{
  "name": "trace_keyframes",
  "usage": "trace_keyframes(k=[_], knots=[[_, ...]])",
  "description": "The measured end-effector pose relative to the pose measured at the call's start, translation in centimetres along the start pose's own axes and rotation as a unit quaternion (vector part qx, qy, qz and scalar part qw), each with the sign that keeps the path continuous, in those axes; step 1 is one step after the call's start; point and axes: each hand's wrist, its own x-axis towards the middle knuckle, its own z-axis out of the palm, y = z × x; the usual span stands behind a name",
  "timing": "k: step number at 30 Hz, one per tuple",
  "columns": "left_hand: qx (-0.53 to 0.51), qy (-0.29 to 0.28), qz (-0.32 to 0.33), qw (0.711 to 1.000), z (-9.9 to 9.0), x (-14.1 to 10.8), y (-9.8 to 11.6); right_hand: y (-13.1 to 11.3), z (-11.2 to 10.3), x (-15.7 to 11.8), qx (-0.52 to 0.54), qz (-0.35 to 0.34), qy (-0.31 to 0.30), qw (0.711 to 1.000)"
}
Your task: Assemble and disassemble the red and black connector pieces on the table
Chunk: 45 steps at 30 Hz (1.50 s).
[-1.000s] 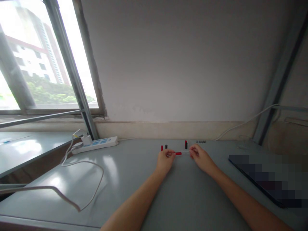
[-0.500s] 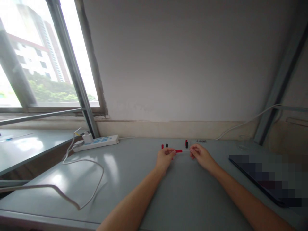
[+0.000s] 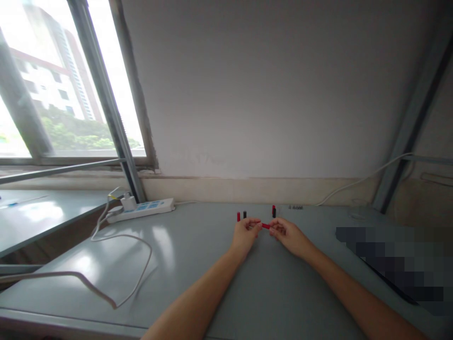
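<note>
My left hand (image 3: 247, 232) is closed in a pinch around the left end of a small red tube (image 3: 265, 225), which looks like part of a pen. At the tube's right end, the fingertips of my right hand (image 3: 285, 231) are pinched together. Both hands are held close together over the far part of the desk. Just behind my left hand stand a short red cylinder (image 3: 238, 216) and a short black cylinder (image 3: 245, 215). A red and black pair of small pieces (image 3: 273, 211) is behind my right hand.
Several tiny grey pieces (image 3: 296, 208) lie near the wall. A white power strip (image 3: 155, 207) with a plug is at the back left, its cable (image 3: 150, 255) looping across the grey desk (image 3: 191, 264). A dark flat object (image 3: 389, 269), blurred out, lies on the right.
My right hand has moved left toward my left hand. The thin pale rod that stretched between the red tube and my right fingers no longer shows.
</note>
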Motion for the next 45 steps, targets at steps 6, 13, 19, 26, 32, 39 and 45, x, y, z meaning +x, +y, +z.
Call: trace_keyframes(k=[6,13,19,26,32,39,45], knots=[[0.009,-0.017,0.042,0.999,-0.1,0.3,-0.8,-0.1,0.2,0.2,-0.150,-0.055,0.007,0.987],[-0.041,-0.013,0.014,0.999,0.1,0.2,-0.3,0.4,1.0,2.0,-0.209,-0.032,0.011,0.977],[-0.103,0.097,-0.041,0.989,-0.8,0.4,0.9,0.2,2.1,4.0,-0.146,0.064,0.009,0.987],[-0.157,0.145,-0.077,0.974,-1.5,0.7,0.7,0.1,3.7,5.5,-0.168,0.080,0.017,0.982],[-0.167,0.150,-0.086,0.971,-1.4,0.7,0.7,0.3,4.6,6.0,-0.197,0.096,0.023,0.975],[-0.164,0.133,-0.087,0.974,-1.4,0.6,0.7,0.0,5.1,5.9,-0.245,0.104,0.023,0.964],[-0.138,0.123,-0.074,0.980,-1.4,0.8,0.6,0.0,5.0,5.7,-0.271,0.100,0.018,0.957]])
